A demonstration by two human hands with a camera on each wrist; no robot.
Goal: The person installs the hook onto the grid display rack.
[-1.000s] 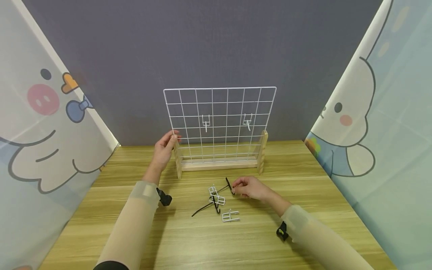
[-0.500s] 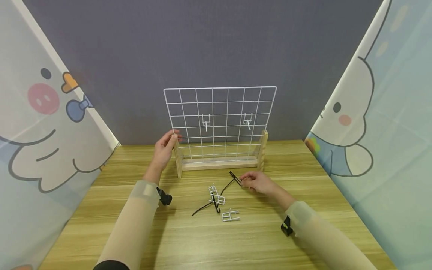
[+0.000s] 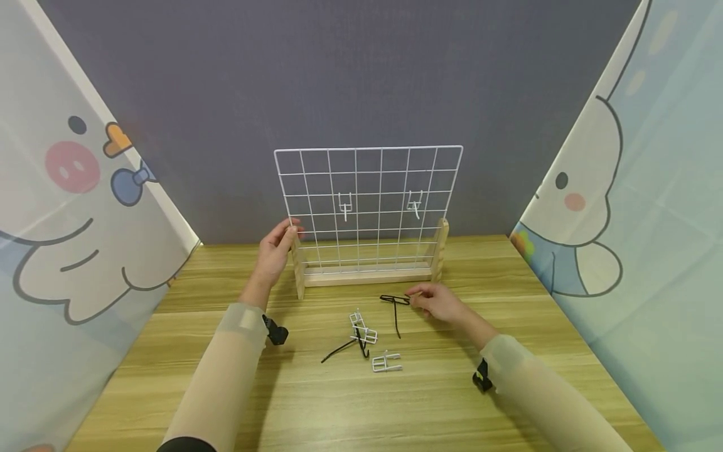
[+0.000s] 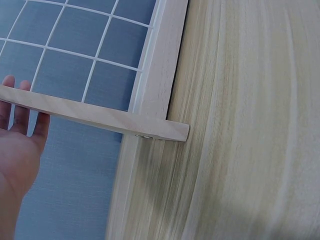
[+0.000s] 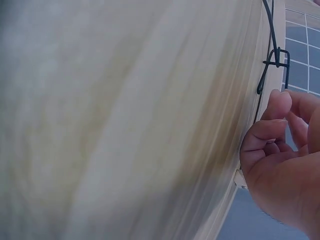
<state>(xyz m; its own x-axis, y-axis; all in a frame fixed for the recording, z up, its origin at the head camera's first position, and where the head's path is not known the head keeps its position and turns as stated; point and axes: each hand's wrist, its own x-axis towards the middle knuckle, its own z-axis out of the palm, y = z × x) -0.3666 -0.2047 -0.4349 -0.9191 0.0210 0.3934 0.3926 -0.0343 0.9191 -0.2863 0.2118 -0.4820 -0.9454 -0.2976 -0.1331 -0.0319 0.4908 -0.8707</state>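
A white wire grid panel (image 3: 368, 193) stands upright in a wooden stand (image 3: 367, 277). My left hand (image 3: 275, 248) grips the stand's left post (image 3: 297, 270), thumb in front and fingers behind; the left wrist view shows those fingers (image 4: 21, 117) reaching past the wood. My right hand (image 3: 435, 301) pinches one end of a black wire hook (image 3: 395, 299) between thumb and fingertips. Its long arm points toward me, in front of the stand. In the right wrist view the black hook (image 5: 277, 64) extends beyond the fingertips. Two white hooks (image 3: 346, 206) hang on the grid.
A second black hook (image 3: 341, 349) lies on the wooden table (image 3: 316, 408), tangled with white wire hooks (image 3: 365, 335). Nearer me lies another white hook (image 3: 386, 362) by itself. A dark wall rises behind, with cartoon-printed curtains (image 3: 85, 251) on both sides.
My right hand has lifted the black hook from beside the pile, carried it right and back, and turned it so its arm swings toward me. The left hand stays put.
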